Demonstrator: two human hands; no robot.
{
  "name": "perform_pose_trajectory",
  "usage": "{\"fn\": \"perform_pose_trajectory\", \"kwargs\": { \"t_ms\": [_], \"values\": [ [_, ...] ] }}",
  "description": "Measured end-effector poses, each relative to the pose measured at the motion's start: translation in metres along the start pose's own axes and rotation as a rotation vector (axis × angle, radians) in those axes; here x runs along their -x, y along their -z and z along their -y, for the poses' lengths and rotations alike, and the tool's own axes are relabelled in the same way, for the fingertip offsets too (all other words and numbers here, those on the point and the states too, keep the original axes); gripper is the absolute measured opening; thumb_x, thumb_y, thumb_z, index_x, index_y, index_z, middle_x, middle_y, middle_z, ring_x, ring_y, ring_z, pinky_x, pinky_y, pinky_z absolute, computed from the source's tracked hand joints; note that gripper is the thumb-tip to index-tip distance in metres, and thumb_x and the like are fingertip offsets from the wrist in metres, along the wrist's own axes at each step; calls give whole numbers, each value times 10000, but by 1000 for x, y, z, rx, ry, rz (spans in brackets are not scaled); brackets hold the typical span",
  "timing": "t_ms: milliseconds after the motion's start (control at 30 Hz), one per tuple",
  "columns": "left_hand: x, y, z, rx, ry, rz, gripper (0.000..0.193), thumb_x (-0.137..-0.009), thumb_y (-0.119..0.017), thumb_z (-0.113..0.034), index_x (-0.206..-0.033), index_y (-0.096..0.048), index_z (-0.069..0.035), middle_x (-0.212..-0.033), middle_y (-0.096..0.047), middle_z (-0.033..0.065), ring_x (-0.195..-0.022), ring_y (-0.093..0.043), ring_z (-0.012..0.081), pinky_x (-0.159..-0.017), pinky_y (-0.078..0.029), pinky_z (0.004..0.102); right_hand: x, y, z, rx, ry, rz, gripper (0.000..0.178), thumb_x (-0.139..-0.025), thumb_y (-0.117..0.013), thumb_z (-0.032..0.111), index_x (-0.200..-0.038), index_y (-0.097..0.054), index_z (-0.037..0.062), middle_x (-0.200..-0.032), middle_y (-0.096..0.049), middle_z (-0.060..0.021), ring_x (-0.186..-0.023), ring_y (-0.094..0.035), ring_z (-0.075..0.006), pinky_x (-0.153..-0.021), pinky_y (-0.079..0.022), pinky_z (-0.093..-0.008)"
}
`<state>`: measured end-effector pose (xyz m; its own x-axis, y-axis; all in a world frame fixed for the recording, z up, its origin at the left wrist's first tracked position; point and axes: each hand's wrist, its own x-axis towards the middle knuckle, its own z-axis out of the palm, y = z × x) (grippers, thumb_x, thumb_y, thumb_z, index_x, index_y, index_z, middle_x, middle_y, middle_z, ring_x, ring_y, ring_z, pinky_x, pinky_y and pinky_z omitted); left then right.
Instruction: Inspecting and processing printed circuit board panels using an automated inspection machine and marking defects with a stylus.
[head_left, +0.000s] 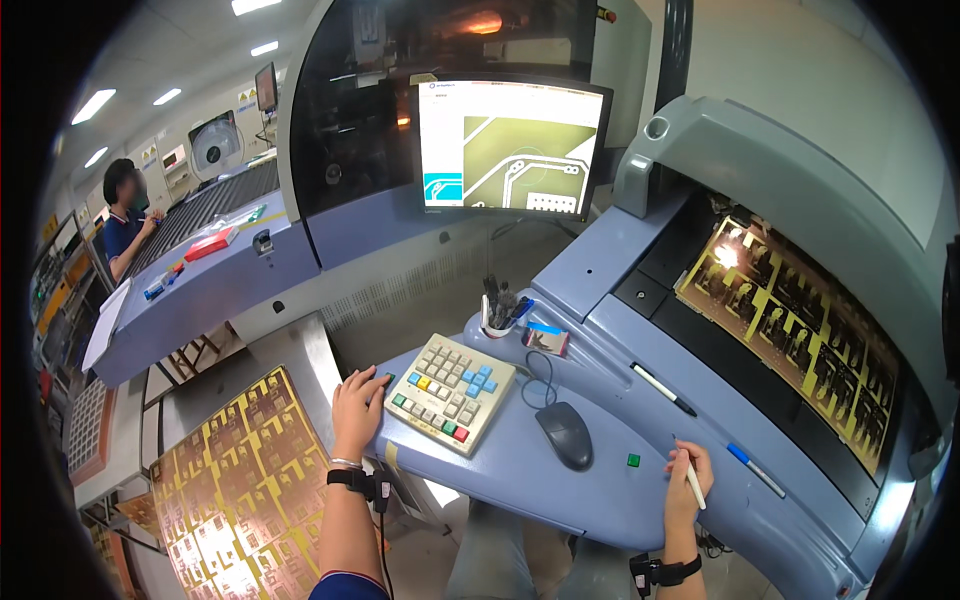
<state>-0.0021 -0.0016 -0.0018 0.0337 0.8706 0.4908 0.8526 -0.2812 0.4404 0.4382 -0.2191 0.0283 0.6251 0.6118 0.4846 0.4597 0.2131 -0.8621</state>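
Observation:
My left hand [357, 412] rests at the left edge of the blue desk, beside a beige keypad [450, 393] with coloured keys. Its fingers are stretched forward, touching a small dark piece at the desk edge, and nothing shows in its grasp. At the right, my right hand [686, 474] is closed around a white pen [695, 487] whose tip points up and away from me. Between the hands lie a black mouse [565, 436] and a small green square button [633, 460]. A monitor [514, 150] ahead shows an enlarged circuit pattern.
A copper circuit panel [783, 333] lies under the raised grey hood [790, 150]. Another large panel [240, 480] is at lower left. A pen cup [497, 318], a black-tipped marker [662, 388] and a blue-capped marker [756, 470] are nearby. A person [124, 215] works far left.

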Motion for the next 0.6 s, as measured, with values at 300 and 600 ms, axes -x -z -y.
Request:
{"fn": "perform_pose_trajectory", "kwargs": {
  "t_ms": [300,600],
  "values": [
    [0,3,-1,-6,-5,-4,240,-922,-581,-212,-1115,-724,-217,-1306,-615,29,-1276,-497,288,-1098,-312,483,-2,0,-6,-3,18,-15,161,-958,-562,119,-1037,-624,-7,-878,-606,-62,-692,-546,-80,-631,-466,-215],
    [-2,1,-3,-47,-3,37,260,-923,-594,-320,-1127,-724,-224,-1308,-604,17,-1277,-491,272,-1101,-309,484,-3,0,-8,52,35,-5,140,-955,-563,97,-1031,-627,-2,-878,-600,-62,-692,-546,-77,-630,-463,-211]
  ]
}}
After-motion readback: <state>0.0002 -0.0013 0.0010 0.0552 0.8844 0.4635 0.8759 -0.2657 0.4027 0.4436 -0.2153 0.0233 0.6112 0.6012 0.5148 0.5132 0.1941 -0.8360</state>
